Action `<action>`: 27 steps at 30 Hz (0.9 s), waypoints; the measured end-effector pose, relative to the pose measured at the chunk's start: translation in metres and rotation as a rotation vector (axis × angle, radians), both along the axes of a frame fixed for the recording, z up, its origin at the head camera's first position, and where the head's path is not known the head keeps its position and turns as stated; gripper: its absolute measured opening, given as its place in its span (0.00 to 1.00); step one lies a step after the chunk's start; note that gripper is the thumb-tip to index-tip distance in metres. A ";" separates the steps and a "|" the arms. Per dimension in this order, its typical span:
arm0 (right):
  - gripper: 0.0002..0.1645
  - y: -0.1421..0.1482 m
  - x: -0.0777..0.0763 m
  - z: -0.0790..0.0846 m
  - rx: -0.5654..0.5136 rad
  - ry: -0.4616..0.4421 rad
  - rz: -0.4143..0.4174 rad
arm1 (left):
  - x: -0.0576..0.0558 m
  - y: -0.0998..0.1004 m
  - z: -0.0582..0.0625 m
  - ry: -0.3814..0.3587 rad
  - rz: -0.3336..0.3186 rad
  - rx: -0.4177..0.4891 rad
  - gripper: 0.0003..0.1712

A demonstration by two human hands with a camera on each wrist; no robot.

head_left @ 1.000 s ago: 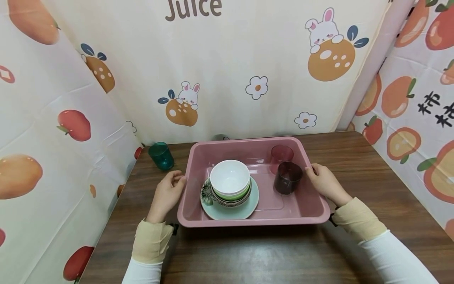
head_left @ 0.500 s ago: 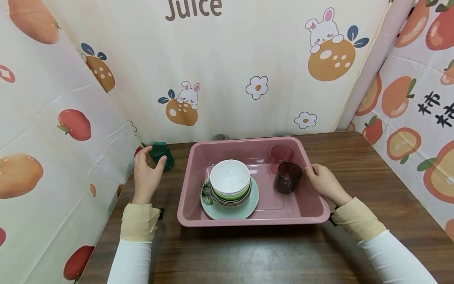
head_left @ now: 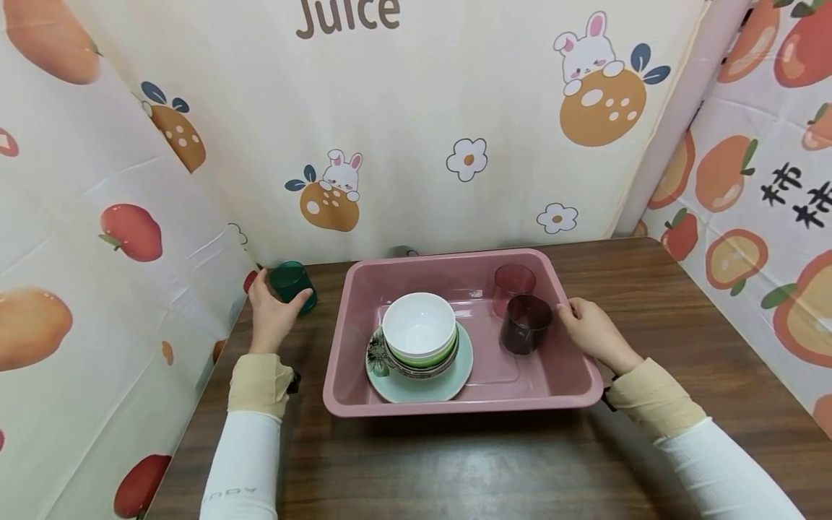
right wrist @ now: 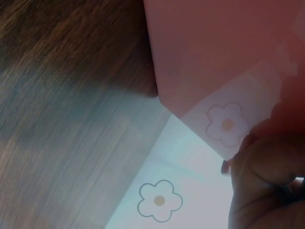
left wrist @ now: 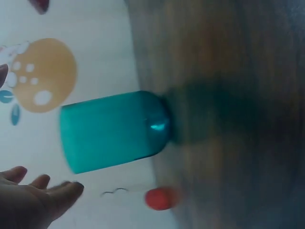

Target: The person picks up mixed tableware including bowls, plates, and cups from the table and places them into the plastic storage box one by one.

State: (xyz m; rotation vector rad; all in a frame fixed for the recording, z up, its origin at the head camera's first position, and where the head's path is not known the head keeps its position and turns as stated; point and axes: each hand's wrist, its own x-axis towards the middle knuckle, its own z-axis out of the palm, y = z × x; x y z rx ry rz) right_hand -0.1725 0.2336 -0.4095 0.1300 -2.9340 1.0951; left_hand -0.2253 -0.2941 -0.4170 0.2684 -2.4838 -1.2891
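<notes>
A teal cup stands at the back left of the table; the left wrist view shows the same cup close up. My left hand is just in front of it, thumb and fingers spread either side, and in the left wrist view the fingers look apart from it. My right hand grips the right rim of a pink basin. Inside the basin, a white bowl tops a stack of bowls on a pale green plate. A red cup and a dark cup stand at its right.
The basin rests on a brown wooden table. A printed curtain rises right behind the table, with more printed cloth at the left and right sides.
My left hand has left the basin's left side and moved left and back to the teal cup, its fingers spreading. The right hand stays on the basin's rim.
</notes>
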 end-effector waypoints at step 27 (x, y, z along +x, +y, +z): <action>0.21 0.001 -0.002 -0.003 0.015 -0.017 -0.007 | -0.043 -0.009 -0.029 -0.108 0.117 0.165 0.55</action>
